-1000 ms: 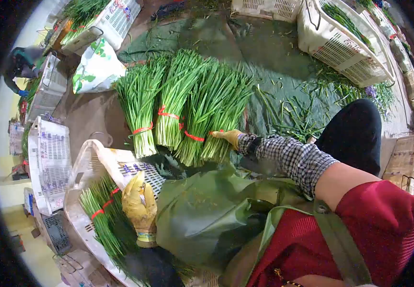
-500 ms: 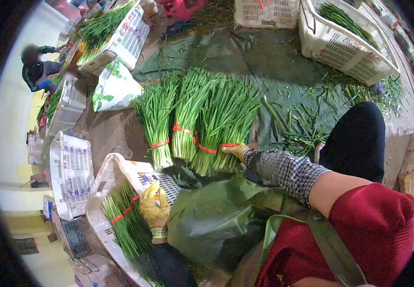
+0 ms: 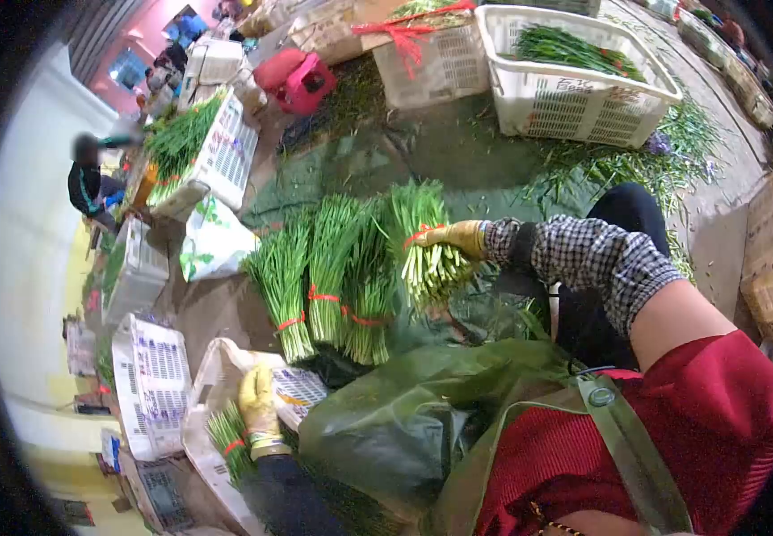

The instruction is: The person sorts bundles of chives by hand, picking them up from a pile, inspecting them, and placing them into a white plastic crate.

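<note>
My right hand (image 3: 460,238), in a yellow glove, is closed around a bunch of garlic chives (image 3: 418,210) at its red tie. The bunch is raised, its pale cut ends tilted towards me. Left of it, several tied bunches of chives (image 3: 326,268) lie side by side on the ground, leaves pointing away. My left hand (image 3: 260,400), also gloved in yellow, is over the near white crate (image 3: 197,420), fingers extended close to its side wall. Below that hand, a red-tied bunch of thin green stalks (image 3: 227,436) lies in the crate.
A crate with chives (image 3: 583,107) stands at the back right, beside another white crate (image 3: 431,71). Loose leaves (image 3: 672,170) litter the ground there. A white-and-green bag (image 3: 212,241) sits left of the bunches. A person (image 3: 90,183) is at the far left.
My right hand has lifted the rightmost bunch off the ground and tipped its cut ends towards me. My left hand's fingers have straightened over the crate. The view has shifted.
</note>
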{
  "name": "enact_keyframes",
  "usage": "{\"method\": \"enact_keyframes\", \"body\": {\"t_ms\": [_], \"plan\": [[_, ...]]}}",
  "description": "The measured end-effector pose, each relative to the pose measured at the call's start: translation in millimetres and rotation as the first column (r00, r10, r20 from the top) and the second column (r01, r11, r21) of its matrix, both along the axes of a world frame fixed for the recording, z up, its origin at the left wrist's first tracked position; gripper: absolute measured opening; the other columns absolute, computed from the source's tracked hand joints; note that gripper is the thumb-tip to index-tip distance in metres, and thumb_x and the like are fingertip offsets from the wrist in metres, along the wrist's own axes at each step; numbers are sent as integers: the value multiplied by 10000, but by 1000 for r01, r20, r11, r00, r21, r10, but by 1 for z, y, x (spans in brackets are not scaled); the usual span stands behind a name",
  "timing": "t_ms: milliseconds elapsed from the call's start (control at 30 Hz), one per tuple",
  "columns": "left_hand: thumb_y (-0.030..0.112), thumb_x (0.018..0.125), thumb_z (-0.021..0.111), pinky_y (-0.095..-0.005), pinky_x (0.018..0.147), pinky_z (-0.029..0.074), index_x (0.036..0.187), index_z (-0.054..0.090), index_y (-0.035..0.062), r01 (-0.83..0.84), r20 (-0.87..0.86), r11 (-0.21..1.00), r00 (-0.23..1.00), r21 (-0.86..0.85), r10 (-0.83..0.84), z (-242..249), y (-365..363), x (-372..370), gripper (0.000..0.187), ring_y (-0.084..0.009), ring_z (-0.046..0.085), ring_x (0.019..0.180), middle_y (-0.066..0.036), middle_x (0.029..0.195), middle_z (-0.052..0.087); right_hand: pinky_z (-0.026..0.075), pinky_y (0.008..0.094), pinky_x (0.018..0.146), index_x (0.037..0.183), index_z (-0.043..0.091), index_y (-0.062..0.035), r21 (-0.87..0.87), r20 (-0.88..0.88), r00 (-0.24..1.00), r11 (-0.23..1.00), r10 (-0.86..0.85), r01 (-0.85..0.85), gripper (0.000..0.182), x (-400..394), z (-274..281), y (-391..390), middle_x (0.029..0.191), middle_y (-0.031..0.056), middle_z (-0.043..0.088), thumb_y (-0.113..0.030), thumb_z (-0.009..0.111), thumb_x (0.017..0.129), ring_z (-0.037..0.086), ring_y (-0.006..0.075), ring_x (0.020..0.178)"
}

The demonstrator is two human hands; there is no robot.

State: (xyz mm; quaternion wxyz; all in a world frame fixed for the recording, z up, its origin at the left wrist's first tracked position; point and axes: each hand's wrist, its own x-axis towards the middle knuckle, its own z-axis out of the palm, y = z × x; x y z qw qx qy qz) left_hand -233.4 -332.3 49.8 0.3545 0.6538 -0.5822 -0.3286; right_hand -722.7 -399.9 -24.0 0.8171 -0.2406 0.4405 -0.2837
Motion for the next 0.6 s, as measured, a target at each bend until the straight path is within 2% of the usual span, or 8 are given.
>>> {"method": "enact_keyframes", "body": {"t_ms": [167, 267, 300, 333, 433, 500, 533, 600], "plan": [[294, 1012, 473, -271, 867, 475, 1262, 594, 32, 184, -286, 983, 942, 1, -176, 108, -5, -113, 381, -190, 640, 1039, -96, 1169, 662, 540, 329, 846, 1154, 634, -48, -413, 8, 999, 910, 52, -45, 467, -21, 90, 32, 1058, 66, 698, -352, 768, 826, 673, 173, 917], [427, 999, 477, -347, 875, 471, 1343, 512, 62, 424, -528, 905, 776, 33, -344, 84, -8, -172, 503, -211, 634, 1041, -105, 1229, 624, 498, 330, 908, 1269, 527, -26, -601, -172, 984, 788, 38, -135, 670, -23, 112, 43, 1127, 92, 665, -368, 813, 769, 620, 178, 1017], [469, 969, 527, -377, 894, 461, 1368, 475, 73, 318, -652, 930, 747, 184, -126, 72, -8, -197, 564, -225, 600, 1068, -100, 1283, 582, 489, 334, 923, 1293, 504, -21, -655, -229, 973, 734, 36, -182, 712, -23, 112, 45, 1143, 96, 658, -368, 821, 758, 608, 179, 1039], [513, 932, 577, -404, 903, 450, 1378, 458, 97, 395, -776, 914, 604, 94, -182, 55, -6, -211, 622, -236, 573, 1078, -87, 1324, 545, 465, 348, 966, 1338, 458, -1, -696, -295, 955, 680, 24, -232, 804, -21, 137, 62, 1200, 104, 629, -378, 836, 736, 580, 185, 1088], [555, 911, 584, -428, 995, 438, 1369, 473, 118, 143, -898, 985, 416, -93, -145, 63, 17, -264, 643, -262, 560, 1136, -59, 1330, 550, 427, 359, 1016, 1388, 420, -15, -816, -375, 911, 404, 174, -413, 885, -4, 115, 61, 1276, 124, 599, -440, 836, 733, 544, 208, 1173], [525, 923, 582, -436, 1034, 429, 1359, 498, 104, 67, -983, 997, 178, -32, -44, 48, 17, -266, 612, -260, 549, 1171, -63, 1317, 571, 418, 370, 1032, 1458, 338, -45, -848, -427, 879, 242, 214, -471, 980, 2, 112, 68, 1308, 139, 582, -476, 830, 729, 532, 219, 1214], [508, 946, 535, -490, 1060, 406, 1383, 485, 110, 134, -1000, 991, 10, -13, -14, 19, 10, -258, 593, -291, 528, 1223, -68, 1367, 549, 402, 379, 1051, 1482, 243, -36, -841, -422, 893, 302, 156, -450, 1053, 5, 104, 65, 1338, 168, 550, -483, 827, 728, 503, 247, 1252], [440, 948, 562, -492, 1053, 421, 1363, 498, 73, 76, -996, 997, 89, -24, -31, -5, 13, -257, 558, -312, 535, 1216, -102, 1350, 558, 369, 396, 1088, 1530, 52, -17, -822, -408, 912, 418, 40, -387, 1211, 12, 89, 58, 1398, 226, 485, -497, 821, 726, 445, 304, 1330]]}}
